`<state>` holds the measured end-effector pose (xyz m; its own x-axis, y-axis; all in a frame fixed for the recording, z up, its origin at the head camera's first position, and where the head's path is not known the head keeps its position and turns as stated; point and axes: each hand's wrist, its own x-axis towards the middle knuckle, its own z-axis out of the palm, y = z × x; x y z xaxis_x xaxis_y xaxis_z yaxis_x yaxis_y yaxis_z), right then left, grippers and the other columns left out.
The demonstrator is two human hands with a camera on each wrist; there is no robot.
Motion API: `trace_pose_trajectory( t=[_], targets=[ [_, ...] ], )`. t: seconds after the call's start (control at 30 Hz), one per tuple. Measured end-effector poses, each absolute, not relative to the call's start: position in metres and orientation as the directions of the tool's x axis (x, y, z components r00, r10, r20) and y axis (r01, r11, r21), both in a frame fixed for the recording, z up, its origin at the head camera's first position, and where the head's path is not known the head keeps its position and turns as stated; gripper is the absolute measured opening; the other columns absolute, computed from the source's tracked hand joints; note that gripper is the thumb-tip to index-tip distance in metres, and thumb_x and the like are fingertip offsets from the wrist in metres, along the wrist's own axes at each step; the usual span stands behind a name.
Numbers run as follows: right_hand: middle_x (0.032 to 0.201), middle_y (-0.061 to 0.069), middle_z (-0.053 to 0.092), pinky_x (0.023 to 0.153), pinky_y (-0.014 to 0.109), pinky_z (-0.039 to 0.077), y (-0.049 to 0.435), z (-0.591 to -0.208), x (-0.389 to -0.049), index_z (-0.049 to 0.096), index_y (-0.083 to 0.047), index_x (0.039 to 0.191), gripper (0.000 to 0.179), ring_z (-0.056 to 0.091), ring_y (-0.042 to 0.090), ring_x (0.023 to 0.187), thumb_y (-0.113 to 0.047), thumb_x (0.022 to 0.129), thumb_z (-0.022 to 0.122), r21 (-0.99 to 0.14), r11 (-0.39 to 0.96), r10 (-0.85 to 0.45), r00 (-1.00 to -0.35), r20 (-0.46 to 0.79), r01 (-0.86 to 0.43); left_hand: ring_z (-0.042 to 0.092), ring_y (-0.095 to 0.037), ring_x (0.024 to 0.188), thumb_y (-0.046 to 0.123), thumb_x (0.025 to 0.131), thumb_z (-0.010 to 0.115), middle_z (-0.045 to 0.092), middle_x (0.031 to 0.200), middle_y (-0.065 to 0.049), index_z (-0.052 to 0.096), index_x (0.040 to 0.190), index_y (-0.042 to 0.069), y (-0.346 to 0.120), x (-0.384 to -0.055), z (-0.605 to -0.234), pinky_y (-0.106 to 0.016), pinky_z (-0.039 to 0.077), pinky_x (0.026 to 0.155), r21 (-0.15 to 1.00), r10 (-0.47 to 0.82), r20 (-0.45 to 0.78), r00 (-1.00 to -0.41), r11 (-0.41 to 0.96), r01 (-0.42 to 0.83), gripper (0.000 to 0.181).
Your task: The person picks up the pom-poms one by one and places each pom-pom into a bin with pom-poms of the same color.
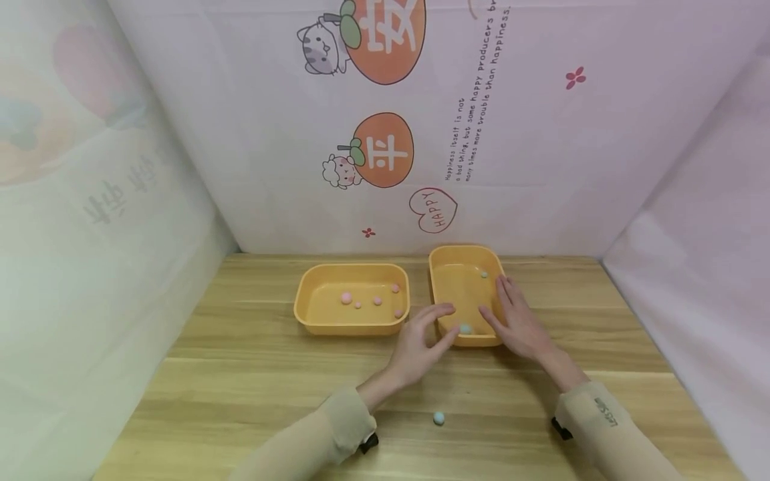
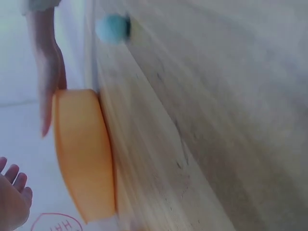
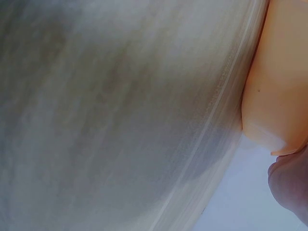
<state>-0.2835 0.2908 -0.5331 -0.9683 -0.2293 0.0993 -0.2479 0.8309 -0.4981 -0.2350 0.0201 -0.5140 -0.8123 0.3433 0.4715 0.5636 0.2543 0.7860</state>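
Note:
An orange tray (image 1: 460,297), longer front to back, holds a small pale-blue ball (image 1: 484,274) near its far end and a blurred blue ball (image 1: 465,329) near its front wall. My left hand (image 1: 415,347) is at that tray's front left corner, thumb and fingers spread apart, holding nothing. On the tray's right rim rests my right hand (image 1: 525,329), its fingers fairly straight and its thumb stretched over the inside. One more blue ball (image 1: 439,418) lies on the wooden table, nearer than the tray; the left wrist view also shows a blue ball (image 2: 113,29).
Left of these hands stands a second orange tray (image 1: 351,329), set sideways, with several pink balls (image 1: 346,298) inside. White printed cloth (image 1: 529,200) hangs behind the wooden table (image 1: 252,374) and along both sides.

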Motion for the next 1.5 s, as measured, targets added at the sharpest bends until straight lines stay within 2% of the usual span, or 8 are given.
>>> trace_pose_trajectory(
  t=[0.33, 0.43, 0.63, 0.8, 0.97, 1.17, 1.27, 1.5],
  targets=[
    [0.184, 0.029, -0.002, 0.134, 0.076, 0.015, 0.291, -0.531, -0.282, 0.001, 0.006, 0.173, 0.094, 0.002, 0.053, 0.17, -0.055, 0.115, 0.044, -0.495, 0.833, -0.231, -0.968, 0.094, -0.247, 0.062, -0.029, 0.147, 0.024, 0.109, 0.07, 0.067, 0.155, -0.01, 0.065, 0.149, 0.008, 0.006, -0.205, -0.511, -0.052, 0.05, 0.126, 0.858, 0.33, 0.4, -0.855, 0.193, 0.476, 0.043],
    [0.184, 0.029, -0.001, 0.135, 0.075, 0.015, 0.292, -0.531, -0.282, 0.001, 0.006, 0.173, 0.094, 0.002, 0.053, 0.17, -0.055, 0.116, 0.044, -0.495, 0.834, -0.232, -0.969, 0.091, -0.246, 0.061, -0.029, 0.147, 0.025, 0.109, 0.07, 0.067, 0.154, -0.011, 0.065, 0.148, 0.009, -0.001, -0.199, -0.515, -0.055, 0.049, 0.126, 0.875, 0.321, 0.37, -0.872, 0.194, 0.443, 0.043],
    [0.183, 0.03, -0.001, 0.135, 0.074, 0.015, 0.292, -0.53, -0.28, 0.001, 0.006, 0.173, 0.095, 0.002, 0.052, 0.171, -0.055, 0.115, 0.044, -0.497, 0.833, -0.235, -0.969, 0.077, -0.242, 0.06, -0.039, 0.147, 0.023, 0.108, 0.07, 0.069, 0.152, -0.012, 0.066, 0.145, 0.007, -0.019, -0.185, -0.524, -0.059, 0.045, 0.129, 0.907, 0.331, 0.309, -0.891, 0.18, 0.381, 0.04],
    [0.183, 0.03, -0.001, 0.135, 0.074, 0.014, 0.293, -0.529, -0.281, 0.002, 0.007, 0.173, 0.094, 0.001, 0.052, 0.171, -0.054, 0.116, 0.045, -0.501, 0.828, -0.241, -0.967, 0.089, -0.252, 0.06, -0.041, 0.147, 0.022, 0.108, 0.07, 0.068, 0.151, -0.019, 0.066, 0.144, 0.001, -0.029, -0.175, -0.535, -0.062, 0.042, 0.13, 0.924, 0.369, 0.25, -0.895, 0.186, 0.334, 0.042],
    [0.183, 0.032, 0.0, 0.135, 0.075, 0.015, 0.293, -0.527, -0.28, 0.004, 0.008, 0.173, 0.094, 0.003, 0.054, 0.17, -0.054, 0.115, 0.045, -0.497, 0.83, -0.243, -0.966, 0.09, -0.255, 0.062, -0.038, 0.145, 0.025, 0.107, 0.072, 0.07, 0.149, -0.016, 0.066, 0.143, 0.001, -0.032, -0.162, -0.546, -0.06, 0.048, 0.126, 0.919, 0.444, 0.162, -0.881, 0.259, 0.299, 0.044],
    [0.182, 0.032, 0.001, 0.134, 0.075, 0.015, 0.291, -0.529, -0.278, 0.005, 0.008, 0.173, 0.094, 0.003, 0.054, 0.17, -0.055, 0.115, 0.045, -0.493, 0.832, -0.243, -0.966, 0.087, -0.253, 0.064, -0.031, 0.144, 0.028, 0.105, 0.076, 0.072, 0.147, -0.01, 0.069, 0.14, 0.007, -0.033, -0.15, -0.556, -0.046, 0.051, 0.125, 0.91, 0.508, 0.091, -0.857, 0.307, 0.279, 0.042],
    [0.183, 0.032, 0.001, 0.135, 0.075, 0.016, 0.291, -0.53, -0.278, 0.006, 0.008, 0.173, 0.094, 0.003, 0.053, 0.17, -0.054, 0.115, 0.046, -0.491, 0.833, -0.242, -0.966, 0.092, -0.255, 0.063, -0.028, 0.146, 0.031, 0.104, 0.077, 0.07, 0.151, -0.009, 0.071, 0.139, 0.01, -0.034, -0.15, -0.558, -0.041, 0.05, 0.126, 0.903, 0.558, 0.064, -0.827, 0.32, 0.286, 0.041],
    [0.183, 0.032, 0.003, 0.134, 0.075, 0.016, 0.291, -0.529, -0.278, 0.009, 0.009, 0.172, 0.094, 0.004, 0.053, 0.17, -0.054, 0.115, 0.047, -0.49, 0.835, -0.232, -0.967, 0.101, -0.251, 0.056, -0.026, 0.154, 0.03, 0.107, 0.073, 0.069, 0.154, -0.003, 0.072, 0.136, 0.014, -0.032, -0.161, -0.557, -0.04, 0.047, 0.129, 0.864, 0.676, 0.018, -0.737, 0.361, 0.352, 0.033]
  ],
)
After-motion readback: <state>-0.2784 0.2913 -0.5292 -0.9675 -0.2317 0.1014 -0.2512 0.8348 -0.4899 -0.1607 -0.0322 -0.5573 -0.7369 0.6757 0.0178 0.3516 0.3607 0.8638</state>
